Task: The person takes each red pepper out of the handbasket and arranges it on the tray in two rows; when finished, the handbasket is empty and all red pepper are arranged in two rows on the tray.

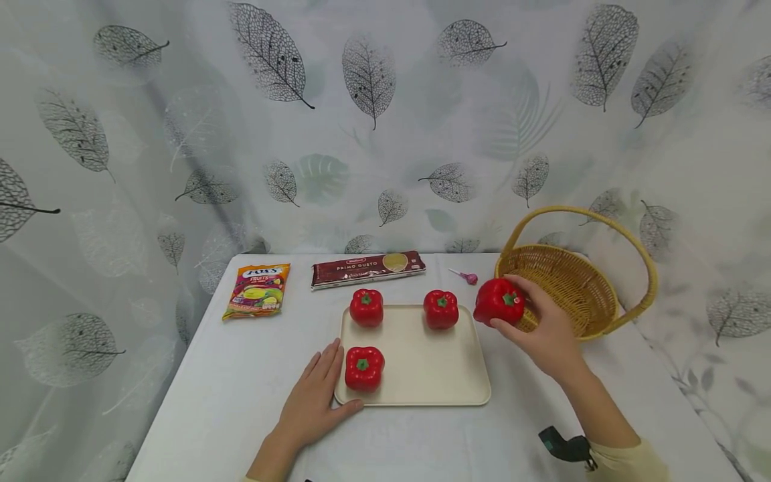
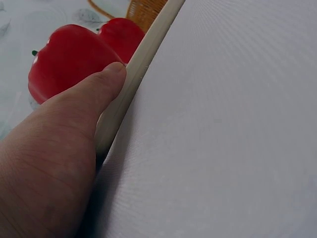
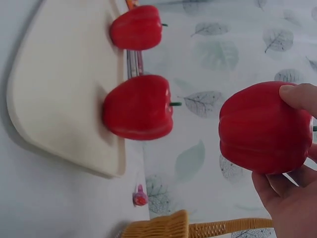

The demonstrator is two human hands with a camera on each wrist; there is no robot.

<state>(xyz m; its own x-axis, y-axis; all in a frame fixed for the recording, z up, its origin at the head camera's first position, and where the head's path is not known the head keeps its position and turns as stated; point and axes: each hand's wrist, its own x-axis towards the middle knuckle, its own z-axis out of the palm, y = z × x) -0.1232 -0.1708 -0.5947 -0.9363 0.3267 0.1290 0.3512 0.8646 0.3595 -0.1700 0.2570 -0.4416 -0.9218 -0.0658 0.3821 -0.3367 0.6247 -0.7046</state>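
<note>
In the head view my right hand [image 1: 545,335] grips a red bell pepper [image 1: 498,301] between thumb and fingers, held up beside the wicker basket [image 1: 593,288]. The right wrist view shows this pepper [image 3: 267,128] raised above the table. My left hand [image 1: 316,395] lies with fingers straight along the left edge of a cream tray [image 1: 427,361], its thumb at the front rim. On the tray stand three more red peppers: one at back left [image 1: 366,308], one at back right [image 1: 441,309] and one at front left [image 1: 364,368]. The left thumb [image 2: 106,82] touches the tray rim.
Behind the tray lies a long brown biscuit pack [image 1: 369,269]. A colourful candy bag [image 1: 257,291] is at the back left of the white table [image 1: 211,402]. A purple lollipop [image 1: 468,277] lies near the basket. A leaf-print curtain [image 1: 385,154] hangs behind the table.
</note>
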